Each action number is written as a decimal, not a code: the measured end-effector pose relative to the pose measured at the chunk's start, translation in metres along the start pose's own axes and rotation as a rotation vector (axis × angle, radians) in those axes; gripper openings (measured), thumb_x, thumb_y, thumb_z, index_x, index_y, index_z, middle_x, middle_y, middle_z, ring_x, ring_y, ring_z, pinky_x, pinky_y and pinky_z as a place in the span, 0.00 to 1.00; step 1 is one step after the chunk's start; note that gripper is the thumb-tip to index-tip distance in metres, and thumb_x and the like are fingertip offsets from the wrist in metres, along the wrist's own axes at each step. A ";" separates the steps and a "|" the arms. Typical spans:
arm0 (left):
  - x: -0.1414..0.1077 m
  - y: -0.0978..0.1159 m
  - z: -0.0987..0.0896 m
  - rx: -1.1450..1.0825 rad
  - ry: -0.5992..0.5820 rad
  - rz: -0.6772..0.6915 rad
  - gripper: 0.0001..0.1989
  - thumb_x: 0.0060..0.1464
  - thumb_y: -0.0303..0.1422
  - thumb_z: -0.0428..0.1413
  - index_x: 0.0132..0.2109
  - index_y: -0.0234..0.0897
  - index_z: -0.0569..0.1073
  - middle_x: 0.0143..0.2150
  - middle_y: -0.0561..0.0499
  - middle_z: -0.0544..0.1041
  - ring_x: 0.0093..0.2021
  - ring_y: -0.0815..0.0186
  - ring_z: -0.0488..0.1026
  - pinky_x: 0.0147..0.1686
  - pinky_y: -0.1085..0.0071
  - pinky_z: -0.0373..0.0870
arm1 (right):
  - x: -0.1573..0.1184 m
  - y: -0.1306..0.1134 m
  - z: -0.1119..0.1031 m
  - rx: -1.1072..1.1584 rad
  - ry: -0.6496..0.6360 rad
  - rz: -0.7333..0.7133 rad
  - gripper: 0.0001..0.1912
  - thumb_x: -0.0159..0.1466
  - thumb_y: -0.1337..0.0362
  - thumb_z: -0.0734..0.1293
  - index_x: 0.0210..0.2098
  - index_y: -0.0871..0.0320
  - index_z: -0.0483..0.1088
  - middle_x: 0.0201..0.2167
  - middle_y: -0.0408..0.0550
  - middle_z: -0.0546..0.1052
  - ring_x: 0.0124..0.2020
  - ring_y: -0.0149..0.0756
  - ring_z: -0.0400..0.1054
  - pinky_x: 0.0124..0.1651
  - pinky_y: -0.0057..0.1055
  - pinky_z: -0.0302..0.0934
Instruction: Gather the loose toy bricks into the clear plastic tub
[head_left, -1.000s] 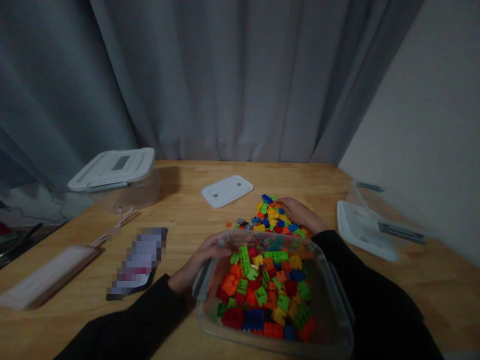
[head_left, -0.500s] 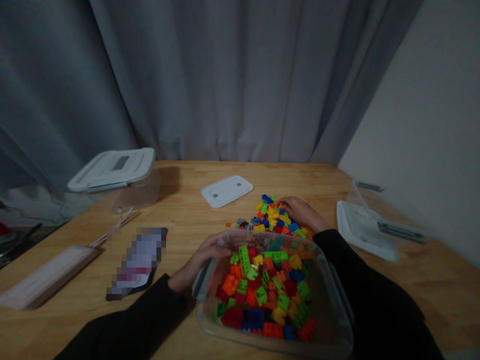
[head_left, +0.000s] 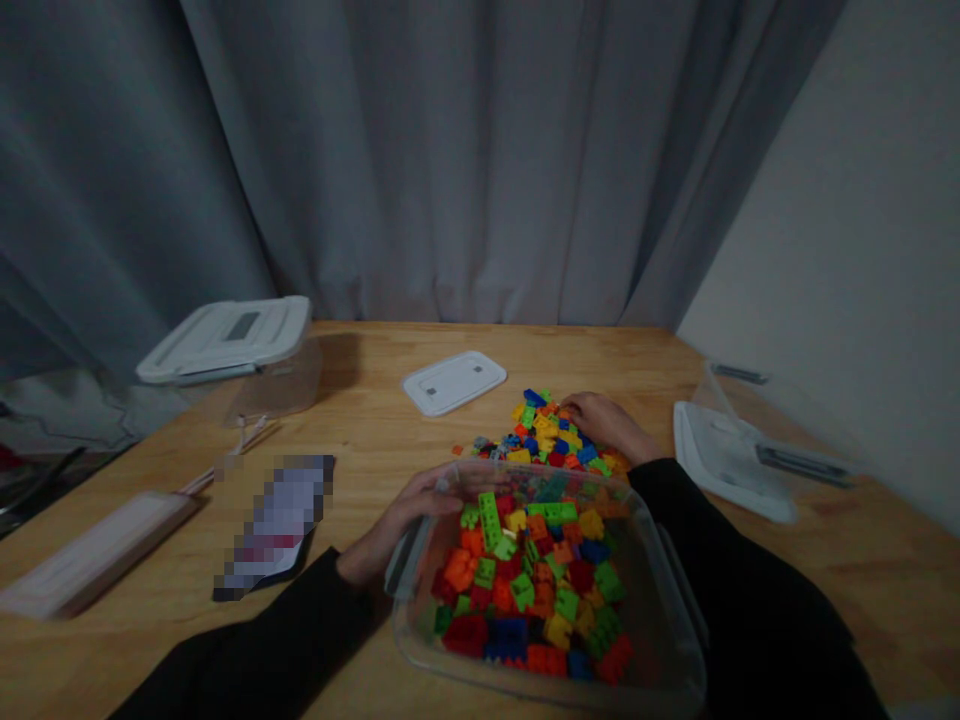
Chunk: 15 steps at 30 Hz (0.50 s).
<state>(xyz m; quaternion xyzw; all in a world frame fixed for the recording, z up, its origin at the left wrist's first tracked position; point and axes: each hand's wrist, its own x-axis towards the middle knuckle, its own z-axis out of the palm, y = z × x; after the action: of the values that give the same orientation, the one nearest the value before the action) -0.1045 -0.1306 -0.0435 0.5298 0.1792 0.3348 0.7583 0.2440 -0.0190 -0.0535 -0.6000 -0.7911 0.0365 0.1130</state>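
I have the open clear tub [head_left: 651, 620] nearest me on the tabletop [head_left: 367, 385], its bottom strewn with red, orange, green, yellow and blue bricks [head_left: 544, 575]. My left hand [head_left: 405, 518] has its grip closed over the tub's far left corner, thumb on the rim. Just beyond the tub lies a loose heap of bricks [head_left: 551, 430], small grey pieces at its left edge. My right hand [head_left: 606, 423] reaches past the tub to the heap's right side, fingers curled against the bricks; I can't tell whether that grip pinches one.

Farther out I see a flat white lid [head_left: 454, 383] behind the heap, to its left, and a second clear container [head_left: 806, 464] at right. At left stand a lidded box [head_left: 232, 340], a pale pink case [head_left: 97, 550] and a pixelated flat item [head_left: 277, 530]. A grey curtain [head_left: 465, 160] hangs behind.
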 end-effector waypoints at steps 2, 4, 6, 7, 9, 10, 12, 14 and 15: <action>0.000 0.000 0.000 0.015 0.022 0.008 0.27 0.52 0.27 0.56 0.59 0.37 0.77 0.61 0.39 0.79 0.60 0.42 0.74 0.64 0.42 0.59 | -0.001 -0.001 -0.001 -0.001 0.003 -0.002 0.17 0.70 0.67 0.62 0.55 0.59 0.77 0.54 0.56 0.80 0.55 0.42 0.74 0.58 0.31 0.64; 0.000 -0.001 0.000 0.023 0.050 0.023 0.26 0.51 0.27 0.57 0.58 0.37 0.78 0.61 0.40 0.79 0.62 0.43 0.73 0.66 0.43 0.56 | -0.001 -0.002 -0.002 -0.003 0.005 -0.004 0.17 0.71 0.67 0.61 0.54 0.59 0.77 0.54 0.56 0.80 0.54 0.42 0.75 0.57 0.31 0.64; 0.000 -0.002 -0.001 0.019 0.058 0.029 0.27 0.50 0.27 0.57 0.58 0.38 0.78 0.61 0.41 0.79 0.63 0.44 0.73 0.67 0.44 0.54 | -0.002 -0.004 -0.003 -0.004 0.004 -0.007 0.17 0.71 0.67 0.60 0.54 0.58 0.77 0.54 0.56 0.81 0.54 0.43 0.75 0.56 0.32 0.64; -0.001 -0.003 -0.001 0.016 0.059 0.028 0.27 0.50 0.27 0.57 0.59 0.38 0.78 0.61 0.41 0.79 0.63 0.44 0.73 0.67 0.44 0.54 | -0.002 -0.004 -0.004 -0.005 0.004 -0.009 0.17 0.71 0.67 0.60 0.54 0.58 0.77 0.54 0.56 0.81 0.54 0.43 0.75 0.56 0.32 0.64; -0.001 -0.003 -0.001 0.021 0.060 0.022 0.27 0.50 0.28 0.56 0.58 0.38 0.78 0.61 0.40 0.79 0.62 0.43 0.73 0.66 0.43 0.55 | -0.002 -0.005 -0.004 -0.006 0.002 -0.012 0.17 0.71 0.67 0.60 0.53 0.58 0.77 0.53 0.56 0.81 0.54 0.43 0.75 0.56 0.32 0.64; -0.001 -0.003 -0.001 0.029 0.061 0.018 0.27 0.50 0.28 0.57 0.58 0.38 0.78 0.61 0.40 0.79 0.61 0.43 0.73 0.66 0.43 0.55 | -0.002 -0.005 -0.004 -0.007 0.001 -0.011 0.17 0.71 0.67 0.60 0.53 0.58 0.77 0.53 0.56 0.81 0.54 0.43 0.75 0.56 0.32 0.64; -0.001 -0.003 -0.001 0.037 0.067 0.022 0.27 0.50 0.28 0.57 0.58 0.37 0.78 0.61 0.40 0.79 0.62 0.43 0.73 0.66 0.43 0.55 | -0.002 -0.006 -0.004 -0.008 0.000 -0.008 0.17 0.71 0.67 0.60 0.53 0.58 0.77 0.52 0.56 0.81 0.53 0.42 0.75 0.56 0.32 0.64; 0.000 -0.002 0.000 0.028 0.047 0.013 0.27 0.50 0.27 0.57 0.59 0.37 0.77 0.61 0.39 0.78 0.62 0.43 0.73 0.66 0.42 0.56 | -0.002 -0.006 -0.005 -0.010 -0.002 -0.004 0.17 0.72 0.66 0.60 0.53 0.59 0.77 0.52 0.56 0.81 0.53 0.43 0.75 0.55 0.32 0.64; 0.000 -0.002 0.000 0.018 0.034 0.008 0.28 0.51 0.28 0.56 0.60 0.37 0.77 0.62 0.39 0.78 0.62 0.43 0.73 0.65 0.41 0.57 | -0.002 -0.006 -0.006 -0.010 -0.003 -0.002 0.17 0.72 0.66 0.60 0.53 0.59 0.77 0.52 0.57 0.81 0.53 0.43 0.75 0.55 0.32 0.64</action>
<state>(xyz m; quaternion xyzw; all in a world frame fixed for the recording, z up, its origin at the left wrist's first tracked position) -0.1038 -0.1312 -0.0450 0.5316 0.1931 0.3451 0.7490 0.2401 -0.0234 -0.0471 -0.5997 -0.7921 0.0335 0.1088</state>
